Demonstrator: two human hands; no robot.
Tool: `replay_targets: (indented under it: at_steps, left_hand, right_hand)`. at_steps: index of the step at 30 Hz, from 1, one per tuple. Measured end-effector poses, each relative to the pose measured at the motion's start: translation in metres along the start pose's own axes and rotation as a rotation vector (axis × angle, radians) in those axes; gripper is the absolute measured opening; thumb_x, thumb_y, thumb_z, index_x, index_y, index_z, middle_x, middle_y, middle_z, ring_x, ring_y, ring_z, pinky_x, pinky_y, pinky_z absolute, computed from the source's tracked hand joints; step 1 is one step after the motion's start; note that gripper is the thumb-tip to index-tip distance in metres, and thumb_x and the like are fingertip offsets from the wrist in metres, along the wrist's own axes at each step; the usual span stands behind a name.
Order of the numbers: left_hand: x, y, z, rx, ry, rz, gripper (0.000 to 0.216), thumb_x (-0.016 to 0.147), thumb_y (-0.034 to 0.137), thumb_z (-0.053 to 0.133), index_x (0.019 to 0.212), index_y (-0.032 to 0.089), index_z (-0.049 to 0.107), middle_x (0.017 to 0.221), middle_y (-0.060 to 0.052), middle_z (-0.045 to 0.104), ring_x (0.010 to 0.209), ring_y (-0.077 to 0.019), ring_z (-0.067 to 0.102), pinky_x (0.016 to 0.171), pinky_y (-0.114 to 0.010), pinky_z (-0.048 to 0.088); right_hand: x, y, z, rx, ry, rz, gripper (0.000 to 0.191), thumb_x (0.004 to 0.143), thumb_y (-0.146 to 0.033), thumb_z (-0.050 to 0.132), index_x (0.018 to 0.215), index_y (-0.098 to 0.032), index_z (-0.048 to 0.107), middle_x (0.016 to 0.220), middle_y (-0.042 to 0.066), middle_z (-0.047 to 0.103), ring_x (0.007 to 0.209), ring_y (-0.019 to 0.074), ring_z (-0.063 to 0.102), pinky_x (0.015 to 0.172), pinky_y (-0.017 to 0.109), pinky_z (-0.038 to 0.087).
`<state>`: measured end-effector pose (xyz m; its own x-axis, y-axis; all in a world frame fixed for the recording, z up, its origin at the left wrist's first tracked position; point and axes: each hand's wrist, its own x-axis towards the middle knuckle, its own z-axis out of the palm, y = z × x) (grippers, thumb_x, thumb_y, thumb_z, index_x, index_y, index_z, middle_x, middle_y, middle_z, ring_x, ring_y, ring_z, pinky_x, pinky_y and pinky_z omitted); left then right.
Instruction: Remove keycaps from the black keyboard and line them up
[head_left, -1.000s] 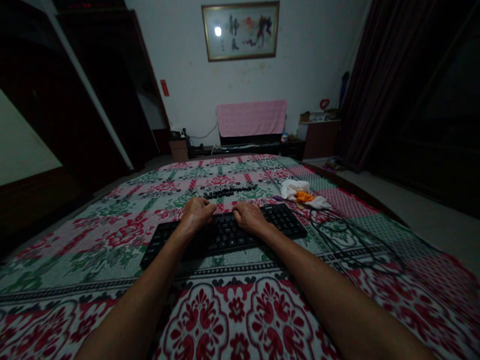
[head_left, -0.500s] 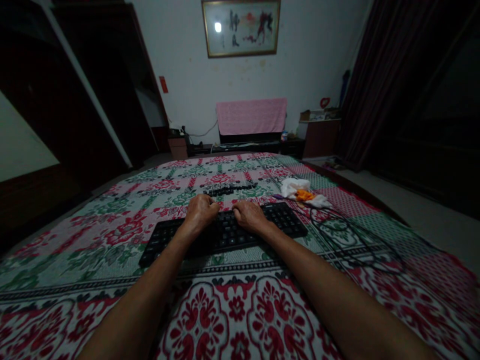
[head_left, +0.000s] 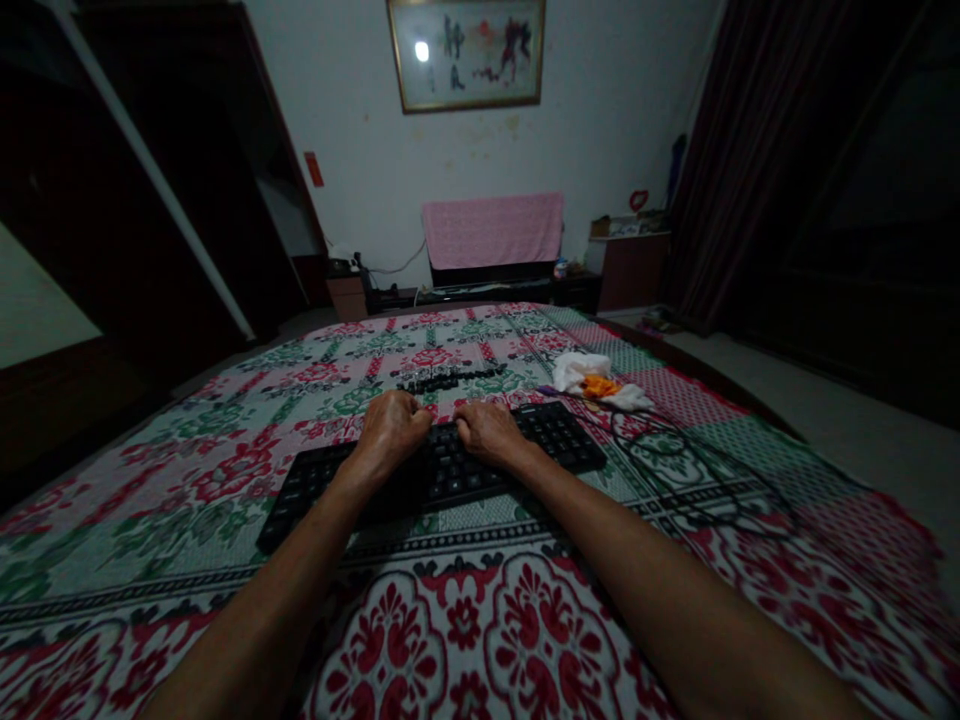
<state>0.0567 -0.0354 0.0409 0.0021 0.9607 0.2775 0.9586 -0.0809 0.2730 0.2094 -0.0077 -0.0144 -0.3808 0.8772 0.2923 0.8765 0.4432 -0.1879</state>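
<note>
A black keyboard (head_left: 465, 478) lies across the patterned bedspread in front of me. My left hand (head_left: 391, 432) is over its back edge, left of the middle, with the fingers curled in and the thumb toward the right. Just right of it, my right hand (head_left: 489, 432) rests on the keyboard's upper part, its fingers also curled. Whatever the fingertips hold, if anything, is hidden. Beyond both hands, a row of small black pieces (head_left: 454, 380), which look like loose keycaps, lies on the cloth.
A coiled black cable (head_left: 675, 440) is at the right of the keyboard. Behind it sit crumpled white cloth or tissue (head_left: 581, 368) and an orange piece (head_left: 600, 386). The floral bedspread (head_left: 465, 620) covers the surface. A pink cloth (head_left: 493, 230) hangs at the far wall.
The whole view has shifted slightly, so the scene sits a little further left. Both hands stay curled at the keyboard, with the gap between them a little smaller.
</note>
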Motion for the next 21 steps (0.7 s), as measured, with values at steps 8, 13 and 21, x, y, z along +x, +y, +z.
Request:
replay_targets:
  at_steps: [8, 13, 21]
  left_hand:
    - [-0.010, 0.021, -0.008, 0.004, 0.046, 0.074, 0.028, 0.070, 0.026, 0.044, 0.074, 0.014, 0.069, 0.072, -0.009, 0.068, 0.070, -0.0184, 0.061, 0.062, -0.024, 0.040]
    - [0.009, -0.009, -0.003, -0.243, -0.009, -0.117, 0.024, 0.065, 0.029, 0.046, 0.064, 0.014, 0.065, 0.051, -0.004, 0.063, 0.056, -0.0164, 0.060, 0.049, -0.020, 0.039]
    - [0.014, -0.012, -0.008, -0.752, -0.121, -0.307, 0.013, 0.056, 0.024, 0.051, 0.057, 0.013, 0.058, 0.053, -0.006, 0.065, 0.050, -0.0170, 0.061, 0.044, -0.021, 0.045]
  right_hand:
    - [0.000, 0.001, 0.002, -0.004, -0.007, -0.018, 0.032, 0.086, -0.025, 0.032, 0.097, -0.017, 0.061, 0.099, 0.011, 0.062, 0.097, 0.0225, 0.054, 0.083, 0.034, 0.035]
    - [0.000, 0.003, 0.003, 0.041, -0.006, -0.010, 0.032, 0.087, -0.025, 0.033, 0.098, -0.017, 0.062, 0.100, 0.011, 0.063, 0.098, 0.0212, 0.055, 0.086, 0.034, 0.035]
    - [0.004, 0.001, -0.015, 0.495, 0.045, -0.206, 0.031, 0.078, -0.026, 0.053, 0.106, -0.019, 0.061, 0.104, 0.003, 0.064, 0.095, 0.0141, 0.057, 0.082, 0.024, 0.041]
